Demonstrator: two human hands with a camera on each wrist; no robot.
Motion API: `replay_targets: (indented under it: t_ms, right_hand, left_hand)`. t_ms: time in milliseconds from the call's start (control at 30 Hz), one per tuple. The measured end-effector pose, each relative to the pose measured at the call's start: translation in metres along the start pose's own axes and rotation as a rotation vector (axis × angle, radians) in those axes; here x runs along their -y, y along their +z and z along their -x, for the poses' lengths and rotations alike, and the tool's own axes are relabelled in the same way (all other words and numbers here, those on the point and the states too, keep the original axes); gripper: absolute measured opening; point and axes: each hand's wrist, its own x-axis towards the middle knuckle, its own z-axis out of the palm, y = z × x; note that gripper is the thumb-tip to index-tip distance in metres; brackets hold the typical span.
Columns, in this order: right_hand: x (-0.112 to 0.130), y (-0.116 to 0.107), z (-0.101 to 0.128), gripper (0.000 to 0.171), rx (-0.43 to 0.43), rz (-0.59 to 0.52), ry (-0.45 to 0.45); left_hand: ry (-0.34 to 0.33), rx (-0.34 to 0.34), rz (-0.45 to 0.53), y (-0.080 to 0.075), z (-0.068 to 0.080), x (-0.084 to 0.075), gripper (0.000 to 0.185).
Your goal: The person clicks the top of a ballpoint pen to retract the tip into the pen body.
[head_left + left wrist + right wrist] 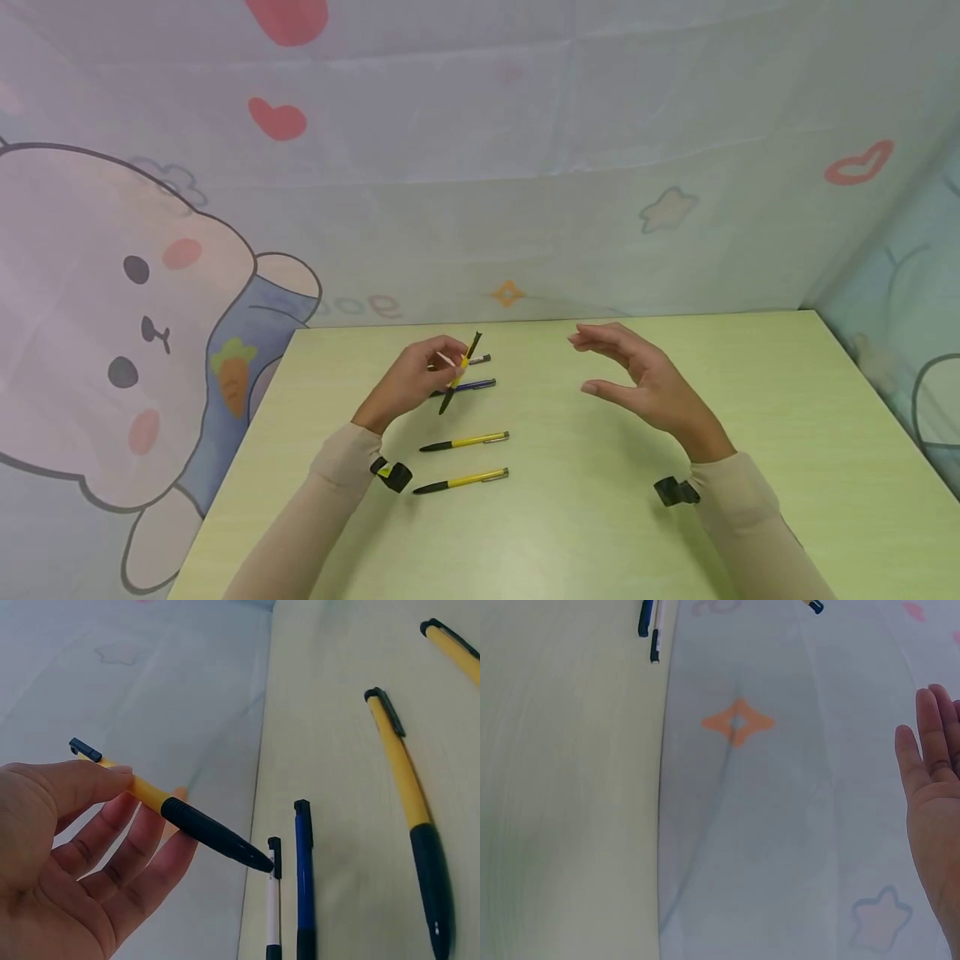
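My left hand (422, 372) pinches a yellow pen (154, 796) with a black grip between thumb and fingers, its dark tip angled down toward the table. Below and behind that hand in the head view lie a white pen (273, 900) and a blue pen (477, 386), side by side and partly covered by the hand. Nearer the person, two more yellow pens with black grips rest on the table, a middle one (467, 442) and a front one (463, 481). My right hand (647, 379) hovers over the table's right half, thumb apart from the extended fingers, holding nothing.
The light yellow-green table (570, 517) ends at a back edge against a pale cloth backdrop (465, 233) printed with hearts, stars and a cartoon bear. Another printed cloth panel (922, 308) stands along the right side. Each wrist wears a small black camera.
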Motion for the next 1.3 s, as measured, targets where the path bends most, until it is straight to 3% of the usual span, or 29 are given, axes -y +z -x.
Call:
replay_targets:
  t_ms: [367, 833, 1133, 1300]
  right_hand:
    - [-0.006, 0.001, 0.005, 0.073, -0.011, -0.007, -0.015]
    - [-0.004, 0.0, 0.006, 0.073, -0.01, -0.003, -0.018]
    - [-0.004, -0.001, 0.007, 0.072, -0.009, 0.0, -0.007]
    - [-0.004, 0.0, 0.007, 0.072, -0.016, 0.002, 0.001]
  left_hand:
    - [-0.013, 0.049, -0.082, 0.004, -0.003, 0.017, 0.026]
    - [0.093, 0.15, -0.248, 0.015, -0.001, 0.028, 0.024]
    - [0.065, 0.162, -0.469, 0.023, -0.003, 0.038, 0.028]
    - [0.081, 0.179, -0.539, 0.026, 0.0, 0.04, 0.027]
